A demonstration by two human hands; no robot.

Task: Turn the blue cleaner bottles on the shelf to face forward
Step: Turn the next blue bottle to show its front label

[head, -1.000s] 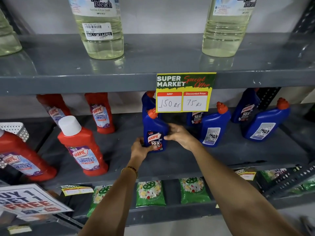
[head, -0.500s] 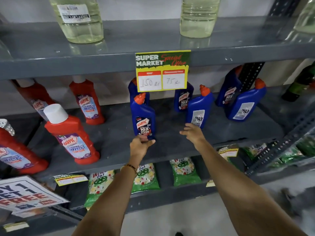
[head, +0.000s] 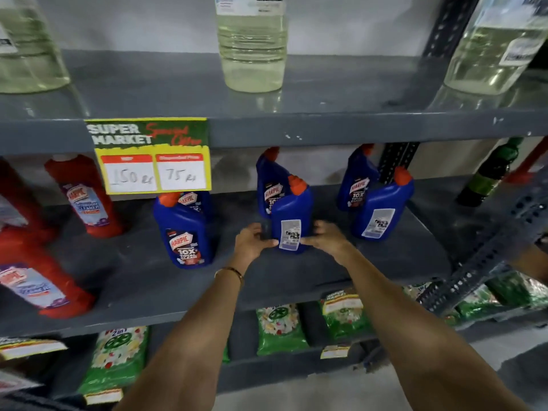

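Several blue cleaner bottles with orange caps stand on the middle grey shelf [head: 296, 280]. The left front bottle [head: 186, 235] shows its front label. The middle front bottle [head: 292, 215] shows its white back label; my left hand [head: 252, 240] and my right hand [head: 326, 237] clasp its lower sides. Behind it a blue bottle [head: 268, 179] faces forward. To the right, another front bottle [head: 382, 212] shows its back label, with a forward-facing blue bottle [head: 355, 179] behind it.
Red cleaner bottles [head: 86, 197] stand at the left of the same shelf. A yellow price sign [head: 151, 155] hangs from the upper shelf, which carries clear bleach bottles [head: 252, 46]. Green packets [head: 280, 329] lie on the lower shelf. A dark green bottle [head: 489, 176] stands far right.
Both hands left the forward-facing left bottle and moved right; they now grip the middle bottle that shows its back label. The view has shifted right.
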